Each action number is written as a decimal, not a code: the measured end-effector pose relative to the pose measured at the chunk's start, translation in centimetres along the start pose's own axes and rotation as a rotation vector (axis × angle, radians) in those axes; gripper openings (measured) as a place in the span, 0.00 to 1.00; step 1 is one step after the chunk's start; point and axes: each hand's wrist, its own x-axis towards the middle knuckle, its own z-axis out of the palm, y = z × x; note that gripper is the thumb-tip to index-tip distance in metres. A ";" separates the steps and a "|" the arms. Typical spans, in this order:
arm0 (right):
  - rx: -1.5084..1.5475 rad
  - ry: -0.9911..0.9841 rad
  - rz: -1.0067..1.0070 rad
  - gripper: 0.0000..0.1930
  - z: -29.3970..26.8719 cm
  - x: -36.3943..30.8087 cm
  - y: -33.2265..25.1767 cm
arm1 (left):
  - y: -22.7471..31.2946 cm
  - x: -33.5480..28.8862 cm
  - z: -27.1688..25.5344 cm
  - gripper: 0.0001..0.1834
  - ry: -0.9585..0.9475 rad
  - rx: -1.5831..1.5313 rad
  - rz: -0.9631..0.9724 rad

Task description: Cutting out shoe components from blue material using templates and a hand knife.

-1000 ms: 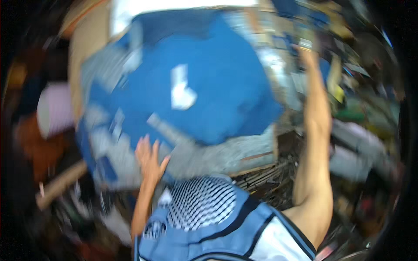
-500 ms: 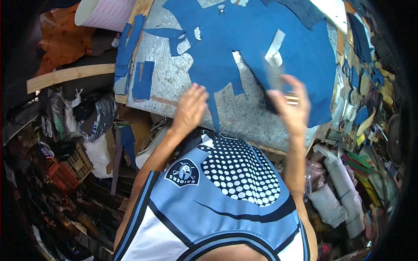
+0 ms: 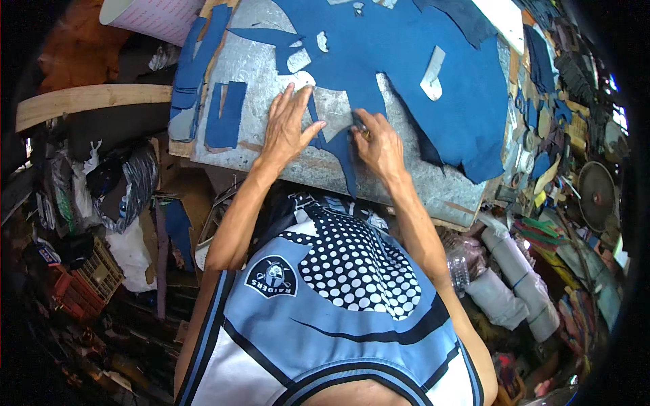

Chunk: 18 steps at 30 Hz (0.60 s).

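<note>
A large blue sheet, looking like leather or suede [image 3: 447, 88], lies across a grey metal-topped board [image 3: 264, 152], with cutouts and slits in it. My left hand [image 3: 288, 128] rests on the board and the sheet's near-left edge, fingers stretched and thumb spread. My right hand [image 3: 382, 149] is closed near the middle of the sheet's near edge, beside a narrow tongue of blue material [image 3: 344, 159]. It grips what looks like a small knife [image 3: 364, 130] with a brass-coloured part; the fingers hide most of it. A pale narrow piece [image 3: 432, 74] lies on the sheet.
Blue offcut strips [image 3: 233, 115] lie on the board's left side. A wooden plank [image 3: 95, 105] juts out on the left, below a white roll [image 3: 145, 17]. Crates [image 3: 81, 291] and bags stand at lower left; wrapped rolls [image 3: 518, 284] and a round fan [image 3: 597, 196] at right.
My right hand has swung left from the sheet's right part to its middle near edge. The left hand has moved slightly up and left, its thumb spreading. The view has shifted a little.
</note>
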 end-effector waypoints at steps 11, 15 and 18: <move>-0.103 -0.101 -0.132 0.17 -1.4 1.0 1.7 | -1.4 1.4 -0.4 0.46 -0.137 0.083 0.136; -0.067 -0.076 -0.152 0.16 -1.5 1.0 1.7 | -1.6 1.9 -0.8 0.47 -0.162 0.085 0.159; -0.072 -0.043 -0.163 0.16 -1.2 0.8 2.0 | -1.5 2.2 -0.9 0.49 -0.155 0.068 0.194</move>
